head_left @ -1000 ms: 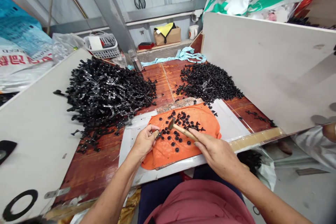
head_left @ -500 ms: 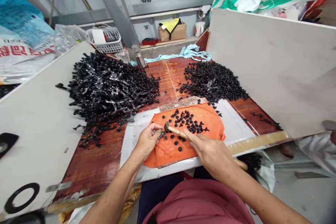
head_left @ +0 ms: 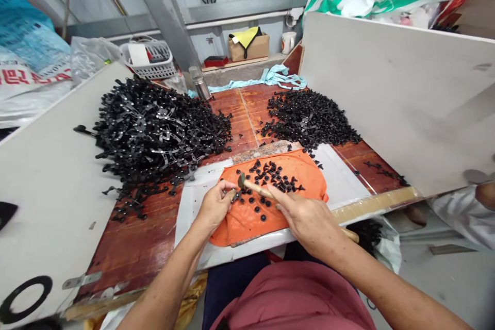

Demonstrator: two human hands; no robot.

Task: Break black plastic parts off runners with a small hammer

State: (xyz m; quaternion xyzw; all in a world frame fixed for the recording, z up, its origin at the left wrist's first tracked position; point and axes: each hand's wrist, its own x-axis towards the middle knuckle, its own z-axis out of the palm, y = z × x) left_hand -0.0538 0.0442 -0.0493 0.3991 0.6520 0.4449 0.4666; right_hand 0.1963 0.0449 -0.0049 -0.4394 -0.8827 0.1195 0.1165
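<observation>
On the orange cloth, several small black round parts lie scattered. My left hand is at the cloth's left side, thumb and forefinger pinching a small black piece. My right hand is closed around the wooden handle of a hammer, its head just above and beside the left fingertips. A large pile of black strap-like parts stands at the left. Behind the cloth to the right lies a smaller pile of black parts.
Grey boards wall the red-brown table on both sides. At the back are a white basket, a glass bottle, a light-blue cloth, a cardboard box and a mug.
The view has shifted slightly, so the surroundings sit a little further left. Both hands keep their grips, and the hammer head remains beside my left fingertips.
</observation>
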